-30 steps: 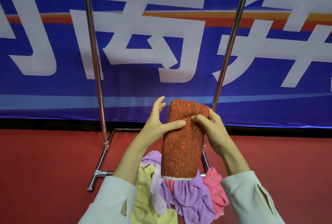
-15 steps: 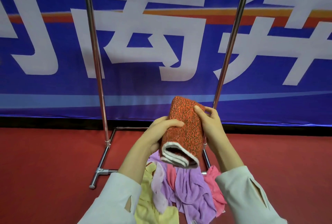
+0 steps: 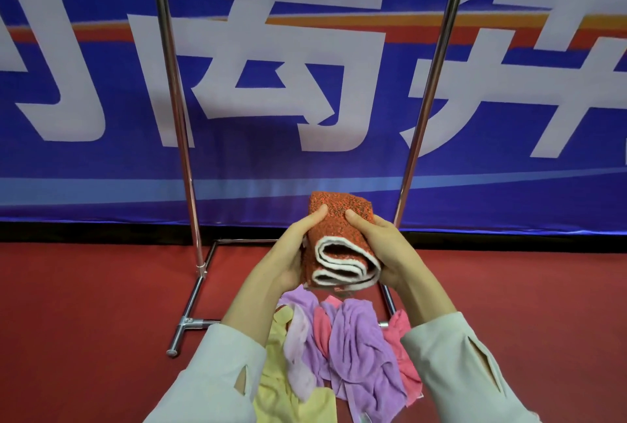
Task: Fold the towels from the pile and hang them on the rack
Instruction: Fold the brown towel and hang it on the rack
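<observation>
A big blue banner (image 3: pixel 305 168) with white signs covers the far wall, and below it lies a red floor (image 3: pixel 84 304). A metal rack (image 3: pixel 171 83) stands before the banner. Its two poles go up out of view, so I cannot tell what hangs on top. On the floor at the rack's base, near the person, lies a pile (image 3: pixel 356 348) of purple, pink and yellow towels. Above the pile a folded red towel (image 3: pixel 336 200) with white edges is held in the air. The left hand (image 3: pixel 291 253) grips its left side and the right hand (image 3: pixel 386 246) its right side, thumbs on top.
</observation>
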`<state>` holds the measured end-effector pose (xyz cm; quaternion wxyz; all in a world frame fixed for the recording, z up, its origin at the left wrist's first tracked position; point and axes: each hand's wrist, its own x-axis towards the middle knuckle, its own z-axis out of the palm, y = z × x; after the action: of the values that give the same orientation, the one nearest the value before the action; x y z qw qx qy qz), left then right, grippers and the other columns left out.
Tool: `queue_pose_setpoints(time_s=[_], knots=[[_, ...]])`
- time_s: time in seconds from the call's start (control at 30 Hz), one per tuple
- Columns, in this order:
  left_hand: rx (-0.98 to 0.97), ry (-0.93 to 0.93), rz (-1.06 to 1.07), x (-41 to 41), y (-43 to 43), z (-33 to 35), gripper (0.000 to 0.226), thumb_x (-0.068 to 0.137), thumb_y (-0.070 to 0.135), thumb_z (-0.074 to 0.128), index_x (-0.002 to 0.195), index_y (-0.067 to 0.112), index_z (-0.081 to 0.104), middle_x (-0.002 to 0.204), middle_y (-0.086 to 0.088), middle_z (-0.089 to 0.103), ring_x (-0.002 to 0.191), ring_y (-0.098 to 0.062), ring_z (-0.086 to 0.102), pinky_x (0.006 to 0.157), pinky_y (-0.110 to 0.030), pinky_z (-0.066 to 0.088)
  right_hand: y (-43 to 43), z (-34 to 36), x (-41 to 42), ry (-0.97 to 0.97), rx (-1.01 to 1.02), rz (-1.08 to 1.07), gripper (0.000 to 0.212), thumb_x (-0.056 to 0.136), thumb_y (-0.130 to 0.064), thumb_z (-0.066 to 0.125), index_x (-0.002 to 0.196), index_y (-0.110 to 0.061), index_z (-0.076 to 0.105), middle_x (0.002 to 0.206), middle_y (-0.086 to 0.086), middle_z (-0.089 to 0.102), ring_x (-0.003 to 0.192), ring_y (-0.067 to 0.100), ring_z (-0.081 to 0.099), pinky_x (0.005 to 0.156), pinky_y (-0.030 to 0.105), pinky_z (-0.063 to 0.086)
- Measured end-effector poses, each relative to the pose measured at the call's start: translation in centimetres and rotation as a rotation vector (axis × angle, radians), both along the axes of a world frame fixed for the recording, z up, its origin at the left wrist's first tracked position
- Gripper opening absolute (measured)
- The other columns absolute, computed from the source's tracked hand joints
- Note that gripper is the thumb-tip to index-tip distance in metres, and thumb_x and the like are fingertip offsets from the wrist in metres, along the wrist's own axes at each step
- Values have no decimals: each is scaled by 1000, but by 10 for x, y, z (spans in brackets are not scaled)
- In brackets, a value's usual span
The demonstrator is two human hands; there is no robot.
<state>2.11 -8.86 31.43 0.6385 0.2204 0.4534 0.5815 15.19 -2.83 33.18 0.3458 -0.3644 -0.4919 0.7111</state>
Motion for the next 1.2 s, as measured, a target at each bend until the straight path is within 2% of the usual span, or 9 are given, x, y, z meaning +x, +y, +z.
queue_pose_setpoints(time_s=[0.17, 0.27, 0.37, 0.43, 0.53, 0.67, 0.83, 0.97, 1.2], knots=[[-7, -62, -8, -1, 3, -10, 73, 89, 67, 41, 118, 4, 66, 115, -18, 68, 101, -31, 67, 88, -40, 52, 2, -3, -3, 6, -56, -13, 30, 97, -22, 55, 110, 3, 64, 89, 16, 73, 76, 26, 71, 75, 37, 57], [-25, -65, 18, -2, 4, -14, 61, 91, 58, 46, 114, 6, 68, 114, -16, 68, 100, -30, 67, 85, -39, 53, 4, -2, 3, 19, -92, 34, 34, 89, -27, 66, 104, 4, 68, 95, 20, 73, 83, 29, 71, 83, 40, 57], [-29, -21, 36, -2, 4, -15, 43, 90, 44, 54, 101, 6, 71, 103, -15, 71, 90, -29, 69, 81, -38, 55, 6, -2, 7, 40, -7, 85, 22, 82, -10, 69, 99, 4, 67, 84, 15, 73, 73, 24, 71, 71, 31, 59], [-30, -42, 29, -2, 4, -14, 43, 91, 42, 51, 92, 5, 73, 95, -15, 71, 82, -28, 69, 75, -36, 56, 5, -4, 3, 20, 14, 38, 40, 78, -1, 73, 114, 8, 59, 93, 19, 72, 77, 26, 72, 66, 30, 58], [-14, -140, 19, -2, 6, -14, 63, 90, 60, 45, 107, 5, 70, 107, -18, 69, 95, -32, 67, 88, -42, 52, 1, -6, -4, 2, -18, -3, 73, 73, -1, 78, 133, 2, 37, 110, 24, 66, 89, 33, 70, 71, 38, 58], [28, -179, -23, -4, 6, -18, 81, 83, 72, 45, 119, 2, 65, 114, -21, 66, 104, -36, 62, 102, -48, 43, -3, -11, -10, -36, 8, -42, 62, 85, 6, 66, 126, -14, 24, 98, 12, 61, 80, 23, 65, 71, 35, 55], [43, -69, -71, -5, 2, -10, 32, 70, 25, 71, 92, 2, 67, 98, -19, 63, 87, -33, 62, 91, -42, 48, -4, -14, -17, -109, 99, -48, 57, 89, -2, 65, 123, -19, 22, 104, 13, 61, 89, 26, 64, 83, 39, 54], [36, 56, 8, -4, 5, -13, 60, 50, 3, 70, 108, -4, 57, 113, -29, 59, 102, -42, 57, 105, -53, 41, 2, -11, -13, -221, 153, -177, 38, 92, -28, 63, 116, -9, 40, 100, 9, 62, 89, 22, 62, 85, 37, 52], [166, 431, 37, -1, 4, -12, 77, 65, -29, 51, 126, 17, 49, 100, -14, 65, 89, -26, 61, 80, -37, 51, 2, 1, 8, 47, 117, -160, 18, 83, -18, 74, 90, -2, 70, 89, 16, 74, 86, 32, 70, 83, 43, 56]])
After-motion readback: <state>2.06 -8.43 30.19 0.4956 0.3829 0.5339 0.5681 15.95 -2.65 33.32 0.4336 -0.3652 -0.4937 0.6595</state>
